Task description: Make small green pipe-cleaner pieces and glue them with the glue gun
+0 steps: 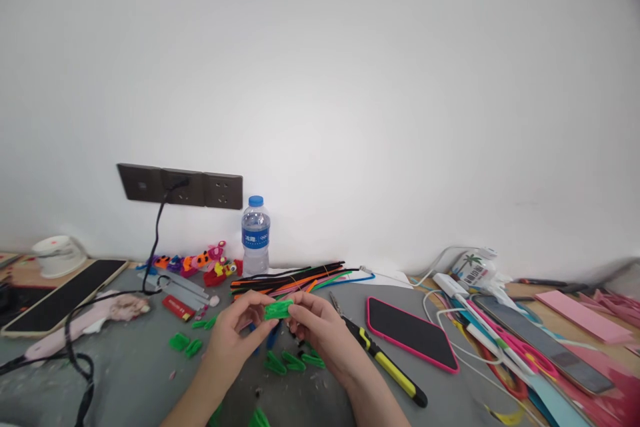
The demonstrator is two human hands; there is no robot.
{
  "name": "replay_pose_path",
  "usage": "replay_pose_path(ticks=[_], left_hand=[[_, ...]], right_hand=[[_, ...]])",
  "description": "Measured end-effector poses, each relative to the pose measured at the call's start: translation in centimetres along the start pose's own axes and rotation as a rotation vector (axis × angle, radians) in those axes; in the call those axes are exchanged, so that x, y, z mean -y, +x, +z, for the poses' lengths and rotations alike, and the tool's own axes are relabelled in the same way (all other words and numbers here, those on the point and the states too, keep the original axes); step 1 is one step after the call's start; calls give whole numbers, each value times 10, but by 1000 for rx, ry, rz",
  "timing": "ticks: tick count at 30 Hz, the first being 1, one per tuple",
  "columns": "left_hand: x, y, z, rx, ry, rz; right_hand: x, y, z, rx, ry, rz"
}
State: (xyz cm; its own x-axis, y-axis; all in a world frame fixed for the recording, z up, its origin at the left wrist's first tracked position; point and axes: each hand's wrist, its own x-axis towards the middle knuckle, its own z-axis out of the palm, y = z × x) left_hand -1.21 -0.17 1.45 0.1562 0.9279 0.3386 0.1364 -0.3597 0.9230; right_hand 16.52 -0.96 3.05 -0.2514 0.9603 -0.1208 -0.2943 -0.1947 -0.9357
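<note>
While the left hand (239, 330) pinches one end of a fuzzy green piece (278, 309) at the lower centre of the frame, the right hand (316, 325) has its grip pressed on the other end. More green loops (294, 361) lie on the grey desk (150, 377) just below. A black-and-yellow tool (395, 373) and a pink-edged phone (413, 333) lie at lower right; a water bottle (255, 238) stands upright left of centre.

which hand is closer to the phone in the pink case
Right. The right hand is left of the pink-cased phone, across the yellow-and-black tool; the left hand is farther left, beyond the right hand.
</note>
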Motion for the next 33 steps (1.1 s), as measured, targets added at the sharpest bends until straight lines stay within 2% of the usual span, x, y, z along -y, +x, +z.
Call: replay_pose_path(ticks=[12,21,28,33], left_hand=[[-6,3,3,-24,15,25],[-10,-1,3,-49,-23,41],[-10,0,5,-21,39,49],[-10,1,6,-27,85,25]], right_hand=[[-7,5,-3,-20,-48,-41],[-6,3,-3,25,-21,2],[-2,1,1,-6,40,6],[-8,5,-4,-17,-9,-22]])
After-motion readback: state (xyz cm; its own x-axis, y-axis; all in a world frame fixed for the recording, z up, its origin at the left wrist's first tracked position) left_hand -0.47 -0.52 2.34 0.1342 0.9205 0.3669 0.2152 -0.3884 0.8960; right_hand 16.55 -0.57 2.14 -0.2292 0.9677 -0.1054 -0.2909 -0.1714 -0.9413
